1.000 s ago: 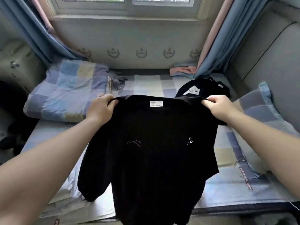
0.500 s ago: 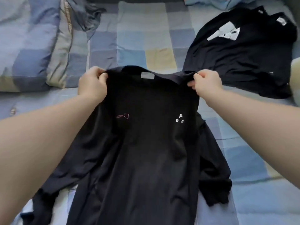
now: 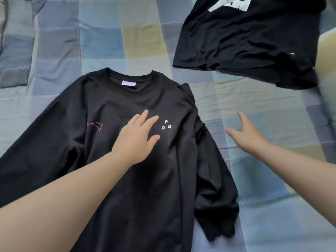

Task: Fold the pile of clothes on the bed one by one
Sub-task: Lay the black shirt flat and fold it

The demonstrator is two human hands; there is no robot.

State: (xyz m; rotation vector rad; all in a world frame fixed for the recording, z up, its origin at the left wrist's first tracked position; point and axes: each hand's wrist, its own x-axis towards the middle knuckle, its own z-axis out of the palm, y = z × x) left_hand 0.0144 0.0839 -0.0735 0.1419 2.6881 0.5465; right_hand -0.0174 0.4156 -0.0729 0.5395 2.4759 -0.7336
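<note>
Shirt (image 3: 101, 99): black, long-sleeved, face up on the bed (image 3: 101, 39), collar toward the far side, hem running off the near edge of view. White label (image 3: 129, 83) inside the collar; pink mark (image 3: 95, 125) and white letters (image 3: 165, 125) on the chest.

Left hand (image 3: 135, 136): flat on the chest between mark and letters, fingers straight and a little spread, pressing the cloth. Ring (image 3: 138, 123) on one finger.

Right hand (image 3: 249, 135): fingers spread, holding nothing, over bare sheet just right of the shirt. Blurred; cannot tell whether it touches the sheet.

Around: second black garment (image 3: 245, 44) lies rumpled toward the bed's far right, white print at its top, apart from the shirt with a strip of sheet between. Quilt (image 3: 12, 57) bunched along the far left. Something pale and blurred at the right border, too smeared to tell.

In the way: the shirt's right sleeve lies bunched against the body, its cuff crumpled near the right forearm. The left sleeve spreads out past the left border.

Open room: bare checked sheet beyond the collar, and to the right of the shirt. The bed's own edges do not show.
</note>
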